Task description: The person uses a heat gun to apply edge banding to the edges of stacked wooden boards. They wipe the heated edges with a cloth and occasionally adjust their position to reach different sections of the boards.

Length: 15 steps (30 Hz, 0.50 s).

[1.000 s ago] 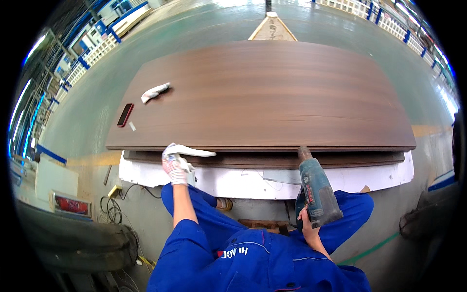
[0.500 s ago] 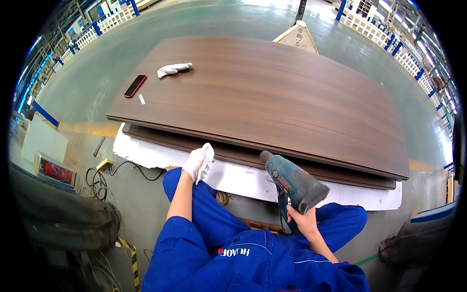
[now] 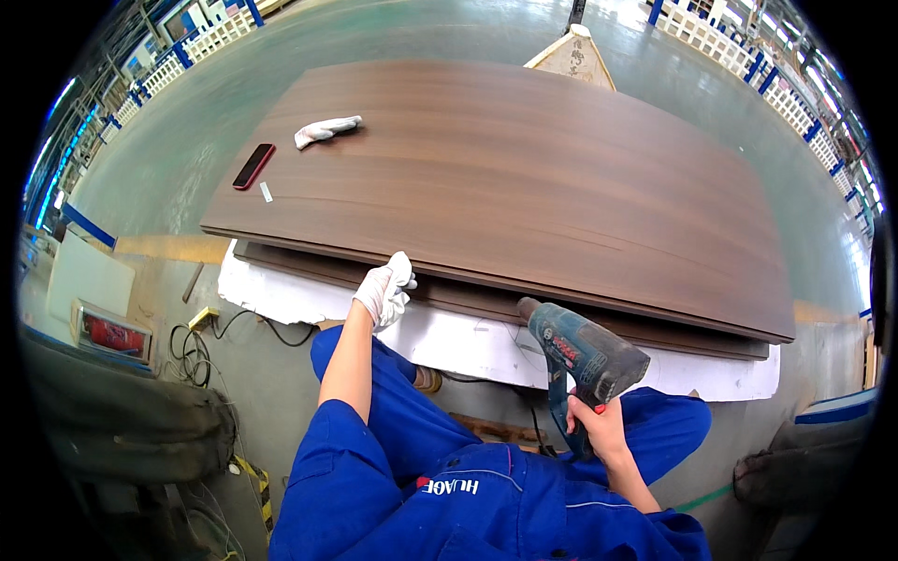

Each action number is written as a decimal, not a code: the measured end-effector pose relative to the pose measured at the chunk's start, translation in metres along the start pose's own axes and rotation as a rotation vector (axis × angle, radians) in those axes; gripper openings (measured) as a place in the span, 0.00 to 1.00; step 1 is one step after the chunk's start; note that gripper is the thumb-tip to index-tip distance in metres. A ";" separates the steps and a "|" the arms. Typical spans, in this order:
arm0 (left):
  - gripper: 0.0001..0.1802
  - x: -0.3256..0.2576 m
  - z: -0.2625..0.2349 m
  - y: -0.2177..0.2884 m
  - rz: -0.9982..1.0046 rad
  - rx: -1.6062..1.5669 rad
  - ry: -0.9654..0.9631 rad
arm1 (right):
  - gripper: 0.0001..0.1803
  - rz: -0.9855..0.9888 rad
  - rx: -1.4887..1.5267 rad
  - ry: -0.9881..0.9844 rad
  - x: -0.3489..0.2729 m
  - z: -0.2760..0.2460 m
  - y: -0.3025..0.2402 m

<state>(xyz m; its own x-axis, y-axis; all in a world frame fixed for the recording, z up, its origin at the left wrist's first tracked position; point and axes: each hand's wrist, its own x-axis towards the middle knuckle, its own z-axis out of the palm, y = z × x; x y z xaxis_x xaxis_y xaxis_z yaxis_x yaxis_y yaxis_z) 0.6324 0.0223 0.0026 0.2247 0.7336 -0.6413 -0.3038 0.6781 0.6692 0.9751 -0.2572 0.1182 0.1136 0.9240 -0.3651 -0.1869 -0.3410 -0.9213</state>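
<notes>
Centrally, filling most of the frame, lies a large dark brown wood-grain panel [image 3: 524, 178], flat on top of a second dark panel [image 3: 655, 329] whose edge shows just below it, and both rest on a white sheet of padding [image 3: 468, 341] that sticks out along the lower side.

At lower centre left, the left hand [image 3: 383, 288], in a white cotton glove, lies against the near edge of the top panel; its fingers are bent loosely onto the edge and grasp nothing that can be seen. The bare forearm runs down from it to a rolled blue sleeve.

At lower centre right, the bare right hand [image 3: 599, 425] is wrapped around the grip of a dark teal pistol-shaped heat gun [image 3: 580, 351]. The gun's nozzle points up and to the left, toward the edges of the stacked panels and close to them; whether it touches them cannot be told. A black cord hangs down from the handle.

In the upper left of the frame, on the top panel, lie a loose white glove [image 3: 325, 131], a red-edged phone with a black screen [image 3: 253, 165] and, just beside the phone, a small white slip [image 3: 267, 192].

At the left edge, on the grey-green floor [image 3: 168, 178], a coil of black cable [image 3: 192, 351] lies next to a yellow plug block. The person's blue work overalls [image 3: 449, 486] fill the lower middle.
</notes>
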 end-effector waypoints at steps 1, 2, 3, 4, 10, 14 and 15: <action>0.11 0.005 -0.003 0.000 -0.020 -0.016 -0.021 | 0.06 0.004 0.017 0.011 0.000 -0.003 0.000; 0.10 0.010 -0.005 0.001 -0.040 -0.031 -0.042 | 0.06 0.006 0.025 0.031 0.001 -0.007 0.001; 0.09 0.016 -0.008 0.001 -0.062 -0.043 -0.064 | 0.06 0.003 0.027 0.029 0.001 -0.010 0.000; 0.08 0.022 -0.012 -0.001 -0.097 -0.041 -0.103 | 0.06 -0.001 0.029 0.028 0.001 -0.013 -0.003; 0.08 0.025 0.040 -0.026 -0.152 0.045 -0.165 | 0.06 -0.013 0.024 0.074 -0.001 -0.030 -0.016; 0.11 0.040 0.054 -0.053 -0.127 0.080 -0.129 | 0.06 -0.010 0.026 0.129 -0.004 -0.041 -0.018; 0.11 0.042 0.058 -0.057 -0.164 0.027 -0.148 | 0.06 -0.011 0.037 0.143 -0.005 -0.043 -0.019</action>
<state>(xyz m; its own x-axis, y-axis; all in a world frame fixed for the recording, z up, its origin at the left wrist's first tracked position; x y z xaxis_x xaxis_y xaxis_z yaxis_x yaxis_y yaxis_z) 0.7131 0.0173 -0.0406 0.4036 0.6102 -0.6817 -0.2276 0.7886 0.5712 1.0206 -0.2626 0.1320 0.2536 0.8924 -0.3732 -0.2203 -0.3224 -0.9206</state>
